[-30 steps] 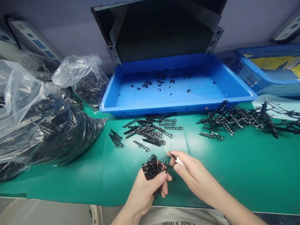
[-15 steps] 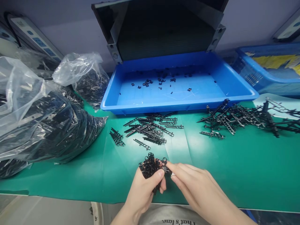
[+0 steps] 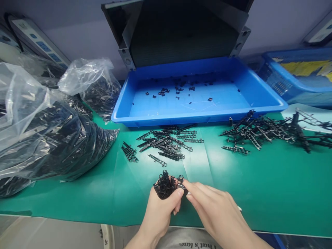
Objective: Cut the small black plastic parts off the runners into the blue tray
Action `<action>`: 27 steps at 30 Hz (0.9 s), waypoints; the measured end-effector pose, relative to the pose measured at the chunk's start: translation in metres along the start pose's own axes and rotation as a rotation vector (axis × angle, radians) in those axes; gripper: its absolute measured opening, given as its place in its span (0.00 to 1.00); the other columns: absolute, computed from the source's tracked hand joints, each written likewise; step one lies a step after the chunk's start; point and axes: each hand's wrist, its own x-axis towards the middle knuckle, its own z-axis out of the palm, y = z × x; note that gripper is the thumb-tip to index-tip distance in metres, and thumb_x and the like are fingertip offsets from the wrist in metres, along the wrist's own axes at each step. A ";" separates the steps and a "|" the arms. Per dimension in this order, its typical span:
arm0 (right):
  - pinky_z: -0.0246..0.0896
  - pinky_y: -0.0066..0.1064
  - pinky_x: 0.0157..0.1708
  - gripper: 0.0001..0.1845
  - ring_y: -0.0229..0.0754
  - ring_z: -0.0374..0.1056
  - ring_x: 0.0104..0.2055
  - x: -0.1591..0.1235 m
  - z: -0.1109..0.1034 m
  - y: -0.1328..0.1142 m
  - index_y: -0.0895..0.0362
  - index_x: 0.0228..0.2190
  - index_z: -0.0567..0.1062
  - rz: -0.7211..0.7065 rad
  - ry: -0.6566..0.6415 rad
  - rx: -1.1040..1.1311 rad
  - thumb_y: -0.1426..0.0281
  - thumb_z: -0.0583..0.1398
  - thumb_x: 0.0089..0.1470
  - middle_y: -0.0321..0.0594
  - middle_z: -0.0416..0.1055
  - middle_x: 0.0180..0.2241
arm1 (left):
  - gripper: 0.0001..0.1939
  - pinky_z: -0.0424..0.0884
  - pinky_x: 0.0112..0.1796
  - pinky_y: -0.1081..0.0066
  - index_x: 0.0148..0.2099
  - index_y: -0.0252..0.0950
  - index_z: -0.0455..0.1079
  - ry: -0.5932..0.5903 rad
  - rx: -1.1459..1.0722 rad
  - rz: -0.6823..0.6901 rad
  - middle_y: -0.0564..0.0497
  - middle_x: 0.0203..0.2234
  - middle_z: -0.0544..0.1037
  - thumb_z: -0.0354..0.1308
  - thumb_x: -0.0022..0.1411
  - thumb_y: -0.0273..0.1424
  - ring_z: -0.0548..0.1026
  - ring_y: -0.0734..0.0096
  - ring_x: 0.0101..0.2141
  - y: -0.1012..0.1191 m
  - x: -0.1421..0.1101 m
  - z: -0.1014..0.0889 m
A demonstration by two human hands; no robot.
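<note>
My left hand (image 3: 162, 207) is closed round a thick bundle of small black plastic ladder-shaped strips (image 3: 164, 186), ring ends upward. One strip (image 3: 181, 180) stands out at the bundle's right side, under my left thumb. My right hand (image 3: 214, 204) is closed against that strip, index fingertip at its ring. Bits of something white show below my right fingertips and behind the hand; most of it is hidden. Beyond my hands, a loose pile of the same black strips (image 3: 169, 143) lies on the green mat (image 3: 259, 186).
A shallow blue tray (image 3: 166, 121) with scattered small black pieces stands behind the pile. Tangled black plastic frames (image 3: 261, 129) lie at right, before a blue basket (image 3: 306, 90). Clear bags (image 3: 57, 138) full of black parts crowd the left. A dark panel (image 3: 181, 34) overhangs the tray.
My left thumb and the bundle have shifted slightly, and the bundle is tilted a little differently. My right hand has moved slightly down and left, still at the strip. A white tip now shows behind it.
</note>
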 end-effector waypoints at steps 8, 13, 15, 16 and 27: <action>0.63 0.28 0.22 0.19 0.39 0.71 0.30 0.002 0.007 0.007 0.58 0.49 0.64 0.021 0.067 0.025 0.71 0.43 0.61 0.40 0.74 0.32 | 0.12 0.52 0.20 0.76 0.29 0.32 0.64 0.003 -0.074 -0.018 0.58 0.11 0.61 0.60 0.52 0.36 0.56 0.80 0.15 -0.002 -0.001 -0.002; 0.69 0.34 0.25 0.19 0.45 0.73 0.31 0.021 0.004 0.028 0.57 0.45 0.66 0.094 0.082 -0.019 0.62 0.44 0.60 0.44 0.74 0.39 | 0.14 0.52 0.19 0.76 0.26 0.32 0.64 0.033 -0.016 0.031 0.57 0.10 0.62 0.60 0.51 0.38 0.57 0.80 0.14 0.000 0.000 -0.005; 0.68 0.37 0.22 0.20 0.47 0.73 0.28 0.035 0.004 0.039 0.56 0.43 0.68 0.078 0.088 -0.088 0.59 0.45 0.58 0.45 0.74 0.39 | 0.14 0.52 0.18 0.75 0.24 0.33 0.63 0.032 0.052 0.084 0.58 0.08 0.60 0.58 0.52 0.37 0.55 0.80 0.12 0.006 -0.002 -0.010; 0.68 0.37 0.20 0.19 0.48 0.73 0.27 0.043 0.004 0.043 0.55 0.41 0.68 0.067 0.086 -0.124 0.59 0.45 0.57 0.44 0.75 0.38 | 0.13 0.52 0.18 0.75 0.23 0.33 0.62 0.048 0.094 0.120 0.58 0.08 0.60 0.57 0.52 0.36 0.55 0.80 0.12 0.011 -0.003 -0.014; 0.55 0.30 0.16 0.08 0.46 0.69 0.22 0.082 0.003 0.039 0.53 0.24 0.63 0.021 -0.113 -0.250 0.67 0.51 0.54 0.37 0.68 0.25 | 0.15 0.61 0.37 0.66 0.38 0.34 0.67 1.140 1.051 1.048 0.51 0.32 0.73 0.58 0.52 0.40 0.71 0.63 0.36 0.213 -0.051 -0.093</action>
